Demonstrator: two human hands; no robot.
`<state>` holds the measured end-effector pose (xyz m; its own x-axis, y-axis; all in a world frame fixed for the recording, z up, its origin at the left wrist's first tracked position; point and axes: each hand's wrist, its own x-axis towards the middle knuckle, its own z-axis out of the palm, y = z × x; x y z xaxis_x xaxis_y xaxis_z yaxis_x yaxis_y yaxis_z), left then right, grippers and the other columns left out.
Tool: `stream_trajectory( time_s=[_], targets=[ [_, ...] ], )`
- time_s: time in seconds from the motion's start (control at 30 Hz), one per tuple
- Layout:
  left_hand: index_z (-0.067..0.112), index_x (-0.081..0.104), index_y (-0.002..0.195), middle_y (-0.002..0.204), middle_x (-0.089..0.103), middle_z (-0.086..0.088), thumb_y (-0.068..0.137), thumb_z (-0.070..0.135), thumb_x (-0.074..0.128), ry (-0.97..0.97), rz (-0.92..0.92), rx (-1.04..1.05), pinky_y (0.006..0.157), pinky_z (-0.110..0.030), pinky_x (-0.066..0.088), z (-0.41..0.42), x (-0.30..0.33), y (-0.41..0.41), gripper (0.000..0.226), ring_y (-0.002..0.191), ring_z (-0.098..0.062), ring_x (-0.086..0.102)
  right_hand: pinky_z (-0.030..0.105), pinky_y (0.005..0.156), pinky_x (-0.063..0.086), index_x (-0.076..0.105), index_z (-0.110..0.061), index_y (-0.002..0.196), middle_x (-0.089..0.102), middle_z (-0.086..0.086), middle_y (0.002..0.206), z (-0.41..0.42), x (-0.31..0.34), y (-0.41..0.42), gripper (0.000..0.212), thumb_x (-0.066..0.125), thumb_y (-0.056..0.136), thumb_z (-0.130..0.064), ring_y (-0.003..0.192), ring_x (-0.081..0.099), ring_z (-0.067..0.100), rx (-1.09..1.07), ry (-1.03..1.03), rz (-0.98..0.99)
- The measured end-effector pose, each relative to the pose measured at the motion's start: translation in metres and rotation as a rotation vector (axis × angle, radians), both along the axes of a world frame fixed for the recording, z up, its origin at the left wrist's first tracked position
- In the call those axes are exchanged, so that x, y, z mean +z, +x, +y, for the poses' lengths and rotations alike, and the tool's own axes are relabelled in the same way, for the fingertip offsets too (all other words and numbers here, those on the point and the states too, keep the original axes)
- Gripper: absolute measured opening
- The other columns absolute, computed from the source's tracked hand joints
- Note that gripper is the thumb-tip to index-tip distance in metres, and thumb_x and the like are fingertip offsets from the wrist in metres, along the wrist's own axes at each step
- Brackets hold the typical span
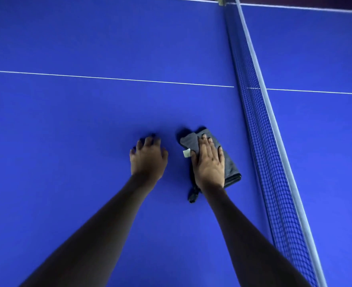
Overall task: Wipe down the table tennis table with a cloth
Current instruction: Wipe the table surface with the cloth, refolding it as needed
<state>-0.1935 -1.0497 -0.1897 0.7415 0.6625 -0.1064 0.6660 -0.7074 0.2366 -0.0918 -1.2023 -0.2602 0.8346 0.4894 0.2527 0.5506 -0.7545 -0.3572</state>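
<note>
A blue table tennis table fills the view. A folded grey cloth with a small white tag lies on it, just left of the net. My right hand presses flat on the cloth with straight fingers. My left hand rests on the bare table to the left of the cloth, fingertips down and fingers bent, holding nothing.
The net with its white top band runs from the top centre down to the lower right, close to the cloth. A white centre line crosses the table beyond my hands. The table's far edge lies at the top.
</note>
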Motion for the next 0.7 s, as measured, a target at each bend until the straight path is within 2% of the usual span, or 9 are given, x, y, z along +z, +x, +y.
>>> stream_trajectory(
  time_s=[0.17, 0.33, 0.43, 0.57, 0.63, 0.7],
  targets=[
    [0.022, 0.048, 0.146, 0.141, 0.05, -0.007, 0.099, 0.032, 0.048, -0.084, 0.07, -0.085, 0.096, -0.048, 0.045, -0.075, 0.024, -0.039, 0.047, 0.127, -0.034, 0.049, 0.047, 0.12, 0.027, 0.054, -0.012, 0.149, 0.05, 0.003, 0.158, -0.08, -0.002, -0.081, 0.054, 0.043, 0.104, -0.042, 0.145, 0.048, 0.021, 0.012, -0.04, -0.03],
    [0.023, 0.046, 0.149, 0.152, 0.043, -0.001, 0.101, 0.031, 0.047, -0.098, 0.046, -0.109, 0.098, -0.048, 0.045, -0.08, 0.03, -0.025, 0.049, 0.132, -0.03, 0.045, 0.045, 0.121, 0.023, 0.052, -0.016, 0.15, 0.047, -0.001, 0.16, -0.095, 0.008, -0.087, 0.054, 0.036, 0.105, -0.041, 0.148, 0.044, 0.017, -0.016, -0.093, -0.016],
    [0.02, 0.048, 0.149, 0.16, 0.036, 0.001, 0.1, 0.027, 0.049, -0.104, -0.007, -0.132, 0.104, -0.046, 0.043, -0.062, 0.016, 0.0, 0.05, 0.142, -0.027, 0.037, 0.047, 0.122, 0.024, 0.052, -0.017, 0.15, 0.047, -0.002, 0.16, -0.077, 0.006, -0.05, 0.051, 0.037, 0.105, -0.038, 0.15, 0.041, 0.016, -0.038, -0.068, -0.035],
    [0.026, 0.029, 0.159, 0.169, 0.018, 0.001, 0.101, 0.03, 0.048, -0.121, -0.02, -0.168, 0.118, -0.054, 0.028, -0.044, -0.007, 0.045, 0.062, 0.154, -0.026, 0.015, 0.05, 0.123, 0.027, 0.052, -0.016, 0.148, 0.048, -0.001, 0.16, -0.044, 0.004, 0.035, 0.048, 0.043, 0.105, -0.035, 0.15, 0.041, 0.018, -0.057, -0.056, -0.06],
    [0.03, 0.036, 0.156, 0.168, 0.019, 0.003, 0.103, 0.032, 0.043, -0.095, -0.011, -0.174, 0.116, -0.063, 0.023, -0.039, -0.018, 0.065, 0.054, 0.155, -0.025, 0.012, 0.05, 0.123, 0.028, 0.053, -0.015, 0.147, 0.049, 0.0, 0.159, -0.024, 0.004, 0.074, 0.048, 0.041, 0.105, -0.035, 0.15, 0.041, 0.018, -0.069, -0.058, -0.069],
    [0.029, 0.052, 0.144, 0.163, 0.033, 0.004, 0.102, 0.036, 0.037, -0.057, -0.043, -0.121, 0.112, -0.07, 0.021, -0.039, -0.023, 0.076, 0.045, 0.152, -0.025, 0.023, 0.051, 0.122, 0.029, 0.055, -0.015, 0.145, 0.05, 0.001, 0.158, -0.005, 0.004, 0.108, 0.048, 0.04, 0.105, -0.036, 0.149, 0.043, 0.019, -0.086, -0.054, -0.082]
  ],
)
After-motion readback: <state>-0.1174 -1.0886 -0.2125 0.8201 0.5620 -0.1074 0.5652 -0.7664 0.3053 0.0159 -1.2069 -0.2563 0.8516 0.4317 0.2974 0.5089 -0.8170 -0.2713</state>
